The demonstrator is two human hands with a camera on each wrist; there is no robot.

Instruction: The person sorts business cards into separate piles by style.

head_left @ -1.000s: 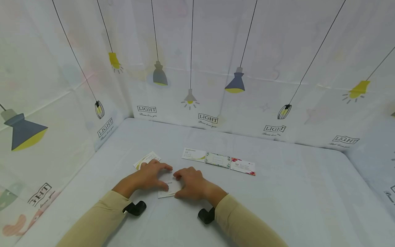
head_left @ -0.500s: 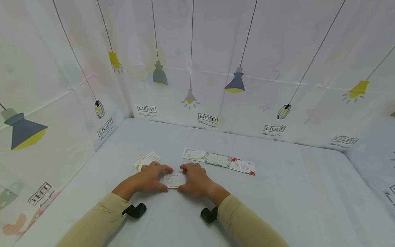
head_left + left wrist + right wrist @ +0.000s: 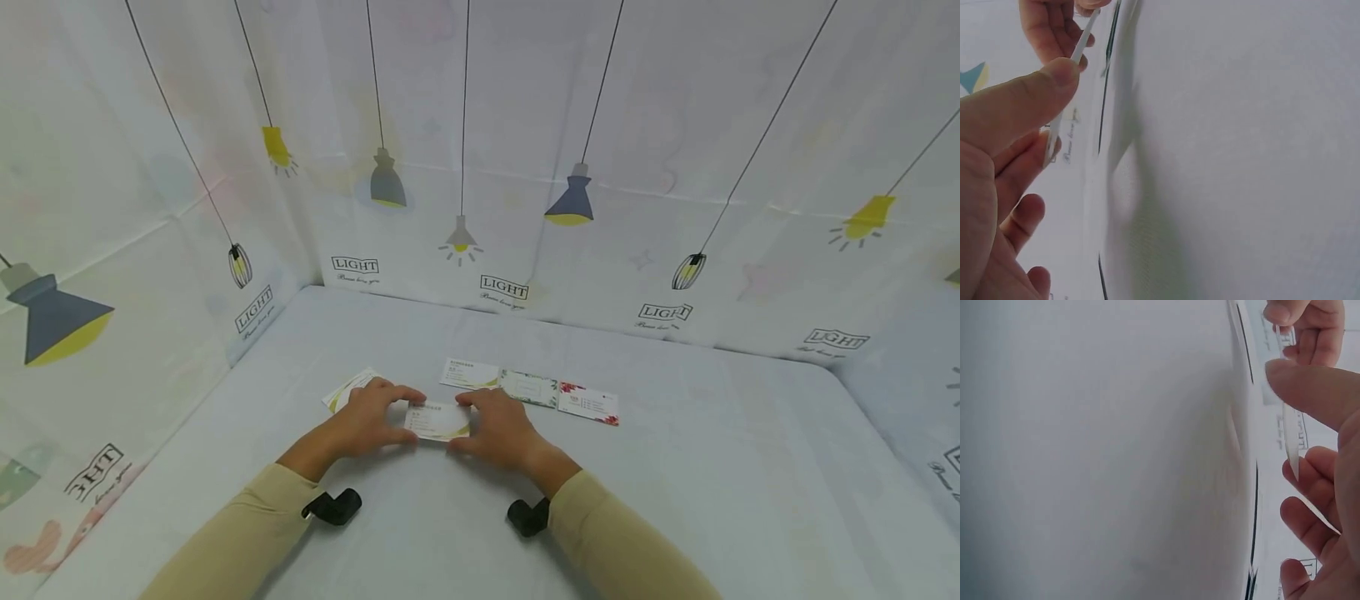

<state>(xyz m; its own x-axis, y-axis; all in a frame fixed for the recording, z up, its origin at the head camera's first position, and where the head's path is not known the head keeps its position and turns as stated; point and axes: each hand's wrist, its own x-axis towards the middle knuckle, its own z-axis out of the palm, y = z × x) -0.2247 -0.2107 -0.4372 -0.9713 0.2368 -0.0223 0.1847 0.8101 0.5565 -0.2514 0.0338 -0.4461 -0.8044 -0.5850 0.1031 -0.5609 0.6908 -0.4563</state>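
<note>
In the head view, a white business card (image 3: pixel 437 422) with yellow curves and small print lies between both hands. My left hand (image 3: pixel 366 422) pinches its left end between thumb and fingers. At the other end, my right hand (image 3: pixel 506 428) grips it the same way. Both wrist views show the card edge-on as a thin white strip, raised over the cloth: the strip (image 3: pixel 1055 134) passes behind the left thumb (image 3: pixel 1060 74), and the right thumb (image 3: pixel 1282 376) presses on its near long edge.
Beyond the hands, a row holds a yellow-curved card (image 3: pixel 470 373), a leaf-bordered card (image 3: pixel 529 388) and a red-flowered card (image 3: pixel 589 403). White cards (image 3: pixel 348 392) lie slanted behind the left hand. A printed curtain (image 3: pixel 420 125) stands behind the white-covered table (image 3: pixel 712 467).
Both hands have moved the business card away from the body and slightly right, toward the row. The right hand now covers its right end; the other cards have not moved.
</note>
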